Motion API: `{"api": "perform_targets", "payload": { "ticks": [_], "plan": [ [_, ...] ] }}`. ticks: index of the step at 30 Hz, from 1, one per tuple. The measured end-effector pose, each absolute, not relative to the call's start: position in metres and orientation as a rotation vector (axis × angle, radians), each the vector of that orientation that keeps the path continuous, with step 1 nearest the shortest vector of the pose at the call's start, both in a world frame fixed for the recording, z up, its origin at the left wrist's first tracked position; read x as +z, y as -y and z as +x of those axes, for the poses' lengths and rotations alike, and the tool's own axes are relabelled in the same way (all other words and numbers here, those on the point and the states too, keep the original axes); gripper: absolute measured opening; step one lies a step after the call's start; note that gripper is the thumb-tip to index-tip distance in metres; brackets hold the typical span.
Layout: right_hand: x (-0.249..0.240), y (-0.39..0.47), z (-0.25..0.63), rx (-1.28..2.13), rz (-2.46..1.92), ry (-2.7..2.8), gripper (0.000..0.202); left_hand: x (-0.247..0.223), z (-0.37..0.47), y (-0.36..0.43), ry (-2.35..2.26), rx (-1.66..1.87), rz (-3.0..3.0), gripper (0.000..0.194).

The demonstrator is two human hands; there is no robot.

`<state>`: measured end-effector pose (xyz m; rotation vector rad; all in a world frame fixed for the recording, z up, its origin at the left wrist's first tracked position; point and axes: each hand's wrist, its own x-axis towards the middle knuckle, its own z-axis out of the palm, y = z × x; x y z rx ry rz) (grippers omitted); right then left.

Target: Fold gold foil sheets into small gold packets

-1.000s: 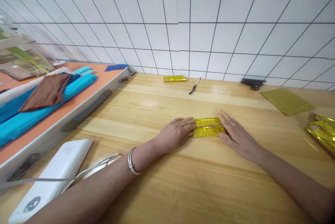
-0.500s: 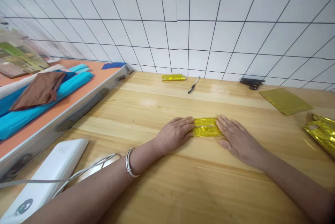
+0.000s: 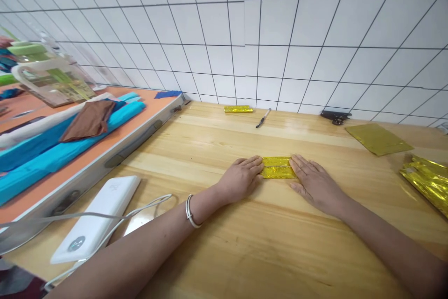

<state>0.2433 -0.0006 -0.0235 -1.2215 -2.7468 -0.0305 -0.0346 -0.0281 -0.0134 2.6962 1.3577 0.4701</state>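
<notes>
A shiny gold foil piece lies flat on the wooden table, with a seam running lengthwise along its middle. Its left end is under the fingertips of my left hand, which lies flat with a bangle at the wrist. On the right end rest the fingers of my right hand, stretched out with the thumb apart. Both hands press from above and grip nothing. Beyond them are a smaller folded gold strip and a pen.
On the right lie a flat gold sheet, crumpled gold foil and a black object. A white power bank with a cable is at the left, beside an orange surface bearing blue and brown material. A tiled wall stands behind.
The view has shifted, bringing more of the left side into sight. Both hands stay flat on the foil's ends; the right thumb sits slightly further from the palm.
</notes>
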Motion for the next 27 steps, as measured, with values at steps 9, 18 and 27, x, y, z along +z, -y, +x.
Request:
{"api": "perform_targets", "payload": {
  "ticks": [9, 18, 27],
  "plan": [
    [-0.03, -0.029, 0.255, 0.135, -1.137, 2.596, 0.044, -0.022, -0.036, 0.013, -1.471, 0.604, 2.519, 0.025],
    [-0.03, -0.028, 0.257, 0.109, -1.196, 2.726, 0.051, -0.017, -0.037, 0.017, -1.498, 0.545, 2.504, 0.037],
    [-0.018, -0.025, 0.256, 0.226, -1.208, 2.667, 0.068, -0.015, -0.036, 0.018, -1.481, 0.512, 2.574, 0.048]
  ]
}}
